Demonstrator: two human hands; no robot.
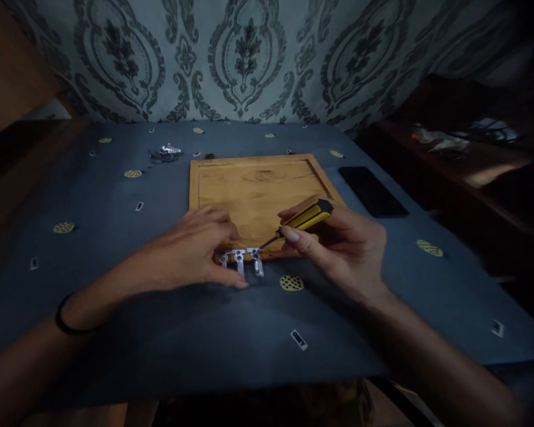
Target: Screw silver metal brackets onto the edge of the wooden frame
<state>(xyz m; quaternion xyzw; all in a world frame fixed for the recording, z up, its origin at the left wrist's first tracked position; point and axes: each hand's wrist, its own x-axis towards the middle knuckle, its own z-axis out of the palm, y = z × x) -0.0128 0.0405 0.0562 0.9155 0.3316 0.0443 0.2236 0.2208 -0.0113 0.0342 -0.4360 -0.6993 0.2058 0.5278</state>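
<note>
My right hand (345, 243) grips a yellow-and-black screwdriver (309, 216). Its thin shaft slants down to the left, with the tip at the right end of a silvery metal hook rack (239, 256). The rack, with several hooks hanging from it, lies along the near edge of a framed wooden board (258, 190) that rests flat on the table. My left hand (196, 249) steadies the rack's left part, thumb by the hooks and fingers curled over the board's near-left corner. Its fingers partly hide the rack's left end.
A blue patterned cloth (160, 332) covers the table. A black phone (372, 191) lies right of the board. Small metal pieces (165, 153) sit at the back left. Patterned wallpaper (247, 59) rises behind the table. Dark furniture (467, 154) with clutter stands at the right.
</note>
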